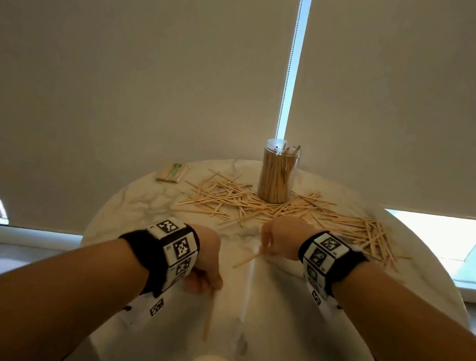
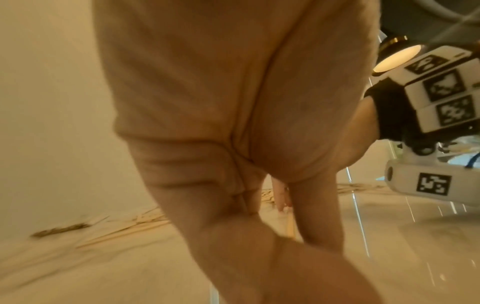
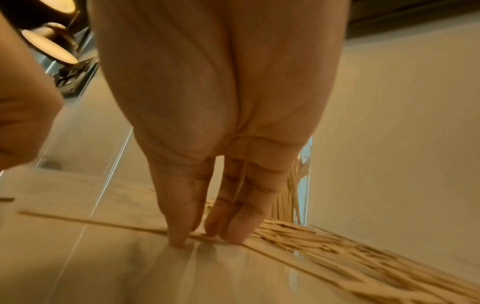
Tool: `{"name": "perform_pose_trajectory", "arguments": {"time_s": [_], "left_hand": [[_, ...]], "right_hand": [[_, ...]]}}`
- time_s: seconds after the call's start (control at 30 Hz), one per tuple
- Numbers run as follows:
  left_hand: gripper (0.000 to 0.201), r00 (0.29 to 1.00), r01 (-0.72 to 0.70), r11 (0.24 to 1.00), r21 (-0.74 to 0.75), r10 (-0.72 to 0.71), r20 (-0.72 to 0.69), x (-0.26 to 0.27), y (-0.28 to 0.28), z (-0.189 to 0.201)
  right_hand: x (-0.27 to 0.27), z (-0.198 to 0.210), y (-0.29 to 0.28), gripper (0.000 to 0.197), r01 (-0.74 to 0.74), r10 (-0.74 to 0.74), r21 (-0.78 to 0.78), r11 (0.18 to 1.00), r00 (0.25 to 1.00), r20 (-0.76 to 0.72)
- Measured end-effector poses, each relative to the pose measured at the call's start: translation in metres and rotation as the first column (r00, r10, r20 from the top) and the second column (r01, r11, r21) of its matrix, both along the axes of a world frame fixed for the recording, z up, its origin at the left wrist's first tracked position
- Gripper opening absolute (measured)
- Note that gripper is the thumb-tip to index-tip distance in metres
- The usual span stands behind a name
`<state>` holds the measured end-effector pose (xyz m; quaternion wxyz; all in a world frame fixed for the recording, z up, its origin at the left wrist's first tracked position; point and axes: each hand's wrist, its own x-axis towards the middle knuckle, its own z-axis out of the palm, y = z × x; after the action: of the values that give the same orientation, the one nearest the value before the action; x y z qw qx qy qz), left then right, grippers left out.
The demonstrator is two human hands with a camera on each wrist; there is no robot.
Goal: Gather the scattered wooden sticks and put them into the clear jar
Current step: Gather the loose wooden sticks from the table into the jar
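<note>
- I see the round marble table (image 1: 141,197) first. It fills the lower half of my head view, with pale window blinds (image 1: 125,55) hanging behind it.
- The clear jar (image 1: 278,172) stands upright at the far edge of the table, in the middle. It is packed with wooden sticks, and a few poke out of its open top.
- A big mess of loose sticks (image 1: 227,200) lies flat on the table around the foot of the jar. It spreads out to both sides and reaches farthest on the right.
- A small tied bundle of sticks (image 1: 172,172) lies by itself at the far left, apart from the mess.
- My left hand (image 1: 206,260) is down on the near part of the table. One stick (image 1: 208,315) runs from under it toward me. The left wrist view (image 2: 289,224) shows that stick between the thumb and the fingers. It is blurry there, so I think the fingers pinch it, but I am not sure.
- My right hand (image 1: 279,237) is a bit farther away, just in front of the mess. The head view only shows the back of it, with another stick (image 1: 246,259) sticking out to the left.
- The right wrist view shows more. The fingertips (image 3: 179,240) point straight down and press on that long stick (image 3: 91,221), which lies flat on the table. The fingers are nearly straight, not wrapped around it.
</note>
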<state>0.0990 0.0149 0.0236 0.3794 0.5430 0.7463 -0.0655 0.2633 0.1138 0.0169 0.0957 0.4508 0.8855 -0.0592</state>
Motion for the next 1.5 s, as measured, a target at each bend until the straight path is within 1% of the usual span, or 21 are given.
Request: {"name": "perform_pose_trajectory", "arguments": {"time_s": [0.13, 0.2, 0.23, 0.27, 0.3, 0.33, 0.37, 0.4, 0.47, 0.5, 0.6, 0.67, 0.73, 0.8, 0.87, 0.93, 1.03, 1.13, 1.23, 1.33, 1.5], "left_hand": [[0.018, 0.990, 0.053, 0.995, 0.085, -0.041, -0.138, 0.007, -0.009, 0.002], [0.025, 0.970, 0.073, 0.984, 0.161, -0.033, -0.240, 0.007, -0.012, 0.002], [0.032, 0.970, 0.054, 0.975, 0.215, 0.000, -0.245, 0.005, -0.012, 0.000], [0.034, 0.980, 0.000, 0.960, 0.278, 0.055, -0.189, 0.004, -0.011, -0.003], [0.033, 0.990, -0.122, 0.933, 0.338, 0.140, -0.029, 0.002, -0.007, -0.007], [0.029, 0.946, -0.305, 0.886, 0.348, 0.240, 0.218, 0.001, -0.002, -0.009], [0.026, 0.840, -0.473, 0.823, 0.314, 0.314, 0.442, 0.003, 0.002, -0.010], [0.026, 0.744, -0.581, 0.758, 0.297, 0.346, 0.572, 0.006, 0.006, -0.009], [0.031, 0.643, -0.677, 0.660, 0.326, 0.316, 0.697, 0.016, 0.013, -0.005], [0.037, 0.601, -0.695, 0.645, 0.318, 0.278, 0.749, 0.022, 0.016, -0.002], [0.051, 0.601, -0.609, 0.731, 0.308, 0.172, 0.781, 0.034, 0.027, -0.001], [0.037, 0.667, -0.564, 0.732, 0.383, 0.130, 0.734, 0.037, 0.033, -0.003], [0.028, 0.734, -0.564, 0.683, 0.465, 0.156, 0.661, 0.034, 0.042, -0.004], [0.024, 0.731, -0.600, 0.646, 0.471, 0.204, 0.651, 0.023, 0.051, -0.002], [0.028, 0.769, -0.586, 0.620, 0.523, 0.221, 0.599, 0.004, 0.064, -0.001], [0.028, 0.851, -0.508, 0.613, 0.604, 0.250, 0.462, -0.019, 0.077, 0.003], [0.037, 0.929, -0.365, 0.674, 0.643, 0.311, 0.201, -0.051, 0.096, 0.007], [0.044, 0.941, -0.245, 0.773, 0.585, 0.336, -0.049, -0.076, 0.117, 0.007], [0.048, 0.915, -0.233, 0.808, 0.542, 0.370, -0.159, -0.090, 0.135, 0.001], [0.067, 0.908, -0.170, 0.868, 0.467, 0.322, -0.268, -0.096, 0.148, -0.009], [0.064, 0.907, -0.079, 0.901, 0.427, 0.243, -0.345, -0.080, 0.166, -0.023]], "right_hand": [[0.001, 0.004, -0.020, 0.020, -0.001, -0.005, 0.055, 0.999, 0.994, 0.107], [0.004, 0.004, -0.030, 0.012, 0.018, -0.025, 0.063, 0.998, 0.993, 0.111], [0.006, 0.004, -0.034, 0.019, 0.043, -0.047, 0.057, 0.997, 0.996, 0.079], [0.009, 0.004, -0.037, 0.024, 0.071, -0.072, 0.051, 0.996, 0.997, 0.018], [0.011, 0.004, -0.040, 0.026, 0.107, -0.104, 0.028, 0.994, 0.990, -0.092], [0.012, 0.005, -0.041, 0.026, 0.129, -0.128, -0.008, 0.992, 0.964, -0.231], [0.013, 0.006, -0.043, 0.025, 0.145, -0.161, -0.070, 0.987, 0.914, -0.372], [0.013, 0.008, -0.046, 0.024, 0.143, -0.196, -0.144, 0.979, 0.849, -0.490], [0.009, 0.014, -0.052, 0.023, 0.099, -0.246, -0.261, 0.960, 0.743, -0.622], [0.006, 0.017, -0.054, 0.023, 0.075, -0.257, -0.295, 0.953, 0.715, -0.650], [-0.004, 0.022, -0.057, 0.018, 0.028, -0.244, -0.316, 0.948, 0.702, -0.669], [-0.003, 0.024, -0.056, 0.019, 0.022, -0.252, -0.331, 0.943, 0.698, -0.671], [0.007, 0.027, -0.048, 0.022, 0.079, -0.295, -0.334, 0.939, 0.684, -0.667], [0.027, 0.031, -0.032, 0.025, 0.199, -0.346, -0.293, 0.935, 0.695, -0.631], [0.052, 0.032, -0.006, 0.031, 0.349, -0.396, -0.190, 0.917, 0.757, -0.519], [0.081, 0.032, 0.019, 0.035, 0.499, -0.487, -0.081, 0.863, 0.776, -0.401], [0.113, 0.031, 0.049, 0.034, 0.619, -0.603, 0.008, 0.786, 0.769, -0.211], [0.137, 0.022, 0.077, 0.037, 0.667, -0.668, 0.086, 0.740, 0.744, -0.020], [0.147, 0.001, 0.108, 0.045, 0.662, -0.669, 0.104, 0.743, 0.739, 0.080], [0.133, -0.003, 0.116, 0.049, 0.659, -0.659, 0.038, 0.751, 0.744, 0.108], [0.100, -0.005, 0.122, 0.080, 0.619, -0.619, 0.020, 0.785, 0.785, 0.034]]}}
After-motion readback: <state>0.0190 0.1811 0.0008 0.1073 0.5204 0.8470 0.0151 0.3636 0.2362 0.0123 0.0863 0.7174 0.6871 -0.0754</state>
